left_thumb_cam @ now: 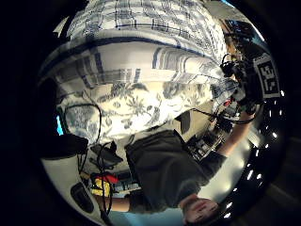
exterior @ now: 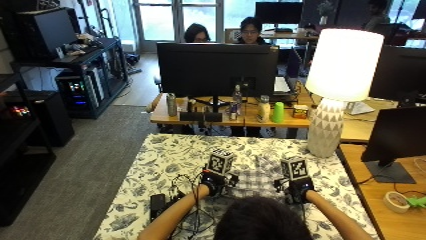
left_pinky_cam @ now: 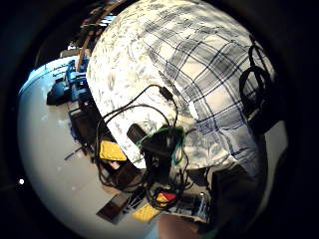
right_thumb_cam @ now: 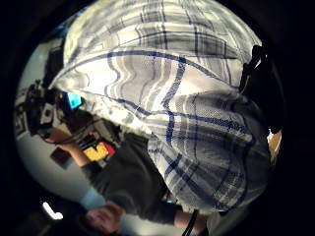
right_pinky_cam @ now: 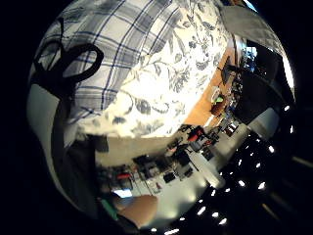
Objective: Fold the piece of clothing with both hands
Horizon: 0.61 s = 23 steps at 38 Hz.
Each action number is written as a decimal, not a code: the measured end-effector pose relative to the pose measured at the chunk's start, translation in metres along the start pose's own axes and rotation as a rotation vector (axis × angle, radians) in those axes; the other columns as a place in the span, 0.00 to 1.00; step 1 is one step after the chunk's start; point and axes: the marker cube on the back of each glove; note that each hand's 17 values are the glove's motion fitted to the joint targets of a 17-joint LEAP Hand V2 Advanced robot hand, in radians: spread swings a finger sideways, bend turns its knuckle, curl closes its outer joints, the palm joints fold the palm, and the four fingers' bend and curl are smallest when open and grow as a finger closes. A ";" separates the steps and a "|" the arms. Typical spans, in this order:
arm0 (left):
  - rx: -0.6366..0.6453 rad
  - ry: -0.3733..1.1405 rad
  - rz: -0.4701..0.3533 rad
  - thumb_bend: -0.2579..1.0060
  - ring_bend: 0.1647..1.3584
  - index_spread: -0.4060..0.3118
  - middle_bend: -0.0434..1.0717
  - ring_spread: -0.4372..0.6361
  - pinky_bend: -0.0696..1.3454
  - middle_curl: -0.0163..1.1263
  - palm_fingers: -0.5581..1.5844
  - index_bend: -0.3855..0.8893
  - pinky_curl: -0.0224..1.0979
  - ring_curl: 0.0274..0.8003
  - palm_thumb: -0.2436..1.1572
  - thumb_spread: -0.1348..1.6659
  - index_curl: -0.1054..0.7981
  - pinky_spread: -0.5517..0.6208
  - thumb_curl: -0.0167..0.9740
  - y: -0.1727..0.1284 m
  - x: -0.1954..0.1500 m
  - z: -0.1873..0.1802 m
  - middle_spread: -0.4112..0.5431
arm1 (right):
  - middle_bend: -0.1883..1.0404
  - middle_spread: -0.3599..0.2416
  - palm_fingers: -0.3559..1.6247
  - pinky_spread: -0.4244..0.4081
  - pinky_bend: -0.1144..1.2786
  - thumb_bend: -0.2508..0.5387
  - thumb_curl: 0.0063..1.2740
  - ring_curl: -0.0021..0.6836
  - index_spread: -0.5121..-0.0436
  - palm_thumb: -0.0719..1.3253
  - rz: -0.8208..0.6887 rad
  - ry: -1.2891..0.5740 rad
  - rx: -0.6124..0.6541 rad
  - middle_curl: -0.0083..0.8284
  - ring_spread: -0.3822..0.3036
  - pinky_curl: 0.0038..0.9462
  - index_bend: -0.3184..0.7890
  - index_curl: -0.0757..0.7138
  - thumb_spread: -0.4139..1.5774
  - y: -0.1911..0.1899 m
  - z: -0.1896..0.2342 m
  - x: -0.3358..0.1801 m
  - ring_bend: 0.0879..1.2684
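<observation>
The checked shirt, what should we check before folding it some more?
1. Checked shirt lies on the flowered tablecloth: ok.
2. Left hand at the shirt's left edge: ok.
3. Right hand at its right edge: ok.
4. Each hand's grip on the cloth: cannot tell.
5. Shirt lying flat: not ok; the right thumb side palm view shows rippled cloth.
6. Lamp stands away from the shirt: ok.

A floral tablecloth (exterior: 160, 165) covers the near table. Beyond it stands a wooden desk (exterior: 160, 116) with a large dark monitor (exterior: 216, 69), bottles and a green cup (exterior: 278, 112) (all in a row). A white lamp (exterior: 336, 85) stands at the right. Grey carpet (exterior: 80, 165) lies left, below black shelving (exterior: 86, 75). Bright windows (exterior: 180, 20) fill the far wall.
</observation>
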 end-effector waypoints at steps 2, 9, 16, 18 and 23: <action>-0.001 0.006 0.012 0.40 0.29 0.23 0.32 0.09 0.42 0.47 0.81 0.42 0.35 0.51 0.72 0.95 0.53 0.11 0.39 0.009 0.000 -0.009 0.12 | 0.47 0.31 0.80 0.19 0.50 0.39 0.41 0.65 0.56 0.81 0.004 -0.004 -0.030 0.59 0.24 0.42 0.43 0.51 0.65 0.006 -0.015 0.003 0.47; 0.019 0.042 -0.060 0.38 0.32 0.22 0.34 0.09 0.38 0.49 0.83 0.43 0.35 0.53 0.69 0.95 0.55 0.11 0.41 -0.013 -0.021 -0.057 0.12 | 0.47 0.30 0.79 0.18 0.48 0.35 0.43 0.66 0.55 0.82 0.083 -0.004 0.019 0.60 0.23 0.43 0.43 0.54 0.64 -0.012 -0.095 0.020 0.47; -0.077 0.006 -0.287 0.37 0.35 0.21 0.36 0.09 0.37 0.51 0.83 0.43 0.35 0.55 0.66 0.95 0.57 0.12 0.44 -0.035 -0.030 -0.078 0.11 | 0.47 0.29 0.79 0.18 0.45 0.30 0.45 0.67 0.55 0.82 0.298 0.138 0.164 0.61 0.24 0.42 0.43 0.56 0.62 -0.041 -0.146 0.010 0.47; -0.101 -0.006 -0.324 0.37 0.35 0.21 0.36 0.09 0.36 0.51 0.83 0.43 0.35 0.55 0.66 0.95 0.58 0.12 0.44 -0.056 -0.036 -0.073 0.11 | 0.46 0.29 0.79 0.18 0.45 0.29 0.46 0.66 0.55 0.81 0.308 0.176 0.154 0.61 0.23 0.42 0.44 0.56 0.61 -0.059 -0.148 0.008 0.46; -0.250 0.032 -0.299 0.37 0.36 0.20 0.37 0.09 0.35 0.52 0.83 0.43 0.35 0.56 0.65 0.95 0.59 0.13 0.46 -0.103 -0.046 -0.050 0.11 | 0.47 0.28 0.80 0.17 0.42 0.30 0.46 0.66 0.54 0.82 0.398 0.222 0.124 0.61 0.23 0.41 0.44 0.58 0.61 -0.114 -0.141 0.017 0.45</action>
